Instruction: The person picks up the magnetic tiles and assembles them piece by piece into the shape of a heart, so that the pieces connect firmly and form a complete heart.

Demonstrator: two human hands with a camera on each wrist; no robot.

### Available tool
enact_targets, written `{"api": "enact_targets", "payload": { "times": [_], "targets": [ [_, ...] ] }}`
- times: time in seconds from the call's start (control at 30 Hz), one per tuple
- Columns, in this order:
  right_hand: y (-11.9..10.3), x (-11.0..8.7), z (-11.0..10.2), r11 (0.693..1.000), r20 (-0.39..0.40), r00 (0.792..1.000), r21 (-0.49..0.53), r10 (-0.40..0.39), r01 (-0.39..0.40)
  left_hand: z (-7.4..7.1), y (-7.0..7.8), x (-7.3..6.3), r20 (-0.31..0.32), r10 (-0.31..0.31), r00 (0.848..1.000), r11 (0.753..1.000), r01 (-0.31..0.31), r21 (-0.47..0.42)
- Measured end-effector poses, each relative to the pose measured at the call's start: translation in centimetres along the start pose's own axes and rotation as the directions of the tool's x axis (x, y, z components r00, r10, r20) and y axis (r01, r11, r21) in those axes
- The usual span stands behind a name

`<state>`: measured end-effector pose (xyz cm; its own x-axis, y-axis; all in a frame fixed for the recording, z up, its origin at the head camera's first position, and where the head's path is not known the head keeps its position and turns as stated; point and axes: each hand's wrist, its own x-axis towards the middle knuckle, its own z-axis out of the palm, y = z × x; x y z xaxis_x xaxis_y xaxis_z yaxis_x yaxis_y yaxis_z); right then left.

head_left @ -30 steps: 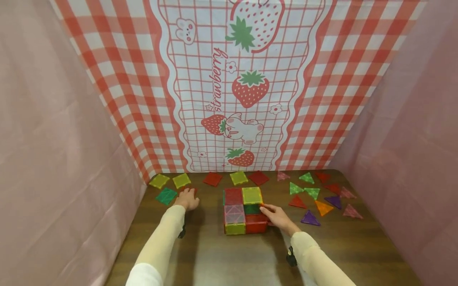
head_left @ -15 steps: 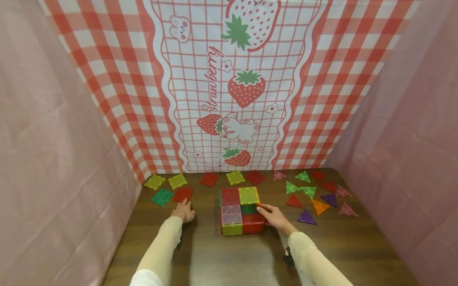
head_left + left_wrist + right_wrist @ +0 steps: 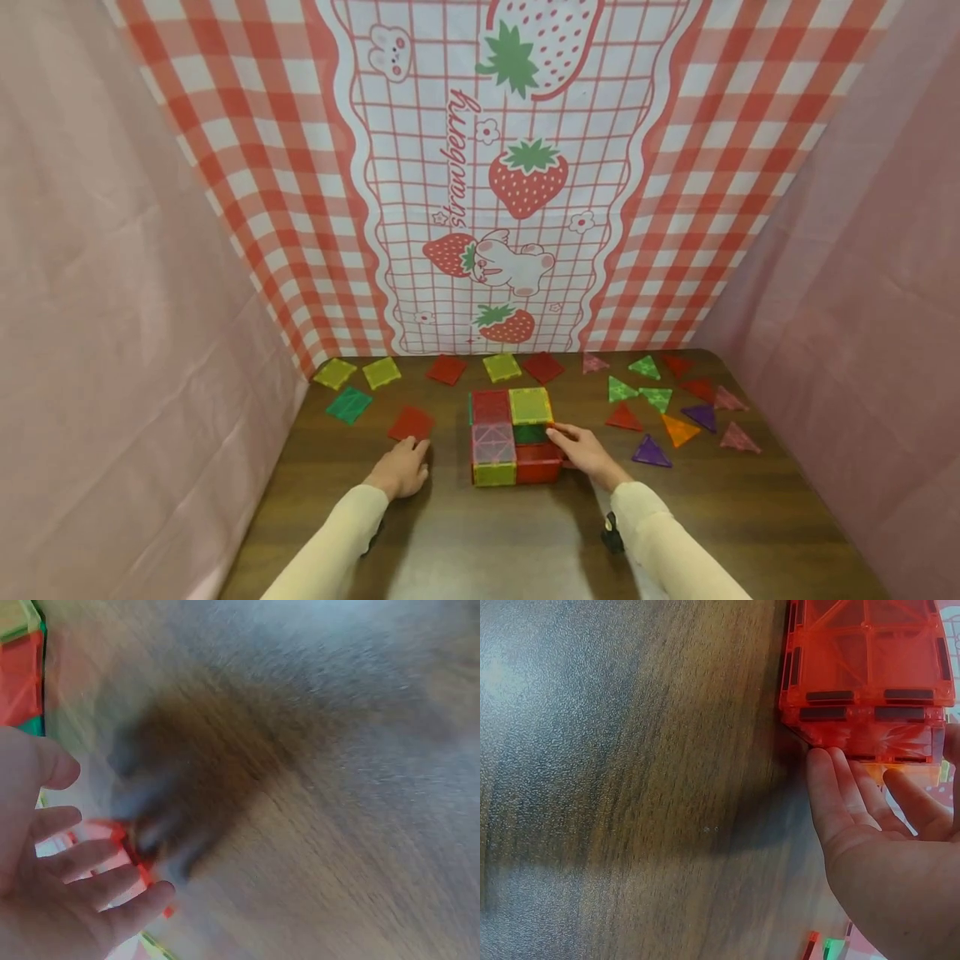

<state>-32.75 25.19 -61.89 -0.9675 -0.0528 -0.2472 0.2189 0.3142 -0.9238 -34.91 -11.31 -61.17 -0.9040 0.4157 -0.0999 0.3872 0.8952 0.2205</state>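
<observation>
In the head view a box-like block of translucent magnetic tiles [image 3: 492, 442] stands mid-table. Red, yellow and pale pink squares top three of its sections; the front right section is open above, with red walls. My right hand [image 3: 588, 454] rests against the block's right side. In the right wrist view its fingers [image 3: 829, 787] lie nearly straight along a red side tile [image 3: 877, 739]. Left of the block, my left hand [image 3: 403, 468] reaches a flat red square tile [image 3: 411, 423], its fingertips on the near edge. The left wrist view shows those fingers [image 3: 112, 889] loosely extended over the tile.
Yellow square tiles [image 3: 382, 372], red square tiles [image 3: 447, 369] and a green square tile [image 3: 349, 405] lie along the back and left. Several triangular tiles, including a purple triangle [image 3: 652, 451] and an orange triangle [image 3: 679, 430], are scattered at right. A strawberry-print cloth [image 3: 517, 250] hangs behind.
My left hand has drawn the red square tile from the back left toward the front and right, nearer the block. My right hand stays at the block's right side.
</observation>
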Motion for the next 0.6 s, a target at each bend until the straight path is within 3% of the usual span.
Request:
{"api": "enact_targets", "payload": {
  "times": [0.1, 0.2, 0.33, 0.4, 0.5, 0.6],
  "targets": [
    [-0.2, 0.0, 0.1, 1.0, -0.008, 1.0, -0.007, 0.002, -0.002, 0.2, -0.2, 0.0, -0.071, 0.01, 0.997, 0.997, -0.004, 0.08],
    [-0.4, -0.1, 0.1, 1.0, -0.013, 1.0, -0.015, 0.001, -0.002, 0.3, -0.5, 0.6, -0.121, -0.043, 0.992, 0.995, 0.052, 0.079],
    [-0.4, -0.1, 0.2, 1.0, 0.007, 1.0, -0.008, -0.002, 0.002, 0.3, -1.1, 1.3, -0.078, -0.165, 0.983, 0.986, 0.162, -0.041],
    [-0.3, -0.1, 0.3, 1.0, 0.008, 1.0, 0.003, -0.001, 0.001, 0.4, -1.2, 1.5, -0.041, -0.197, 0.98, 0.977, 0.193, -0.09],
    [-0.2, -0.2, 0.3, 1.0, 0.006, 1.0, 0.007, -0.002, 0.002, 0.5, -1.2, 1.6, -0.037, -0.193, 0.98, 0.976, 0.189, -0.108],
    [-0.2, -0.2, 0.2, 1.0, -0.001, 1.0, 0.019, 0.0, 0.0, 0.9, -0.9, 1.5, -0.087, -0.175, 0.981, 0.982, 0.167, -0.088]
  ]
}}
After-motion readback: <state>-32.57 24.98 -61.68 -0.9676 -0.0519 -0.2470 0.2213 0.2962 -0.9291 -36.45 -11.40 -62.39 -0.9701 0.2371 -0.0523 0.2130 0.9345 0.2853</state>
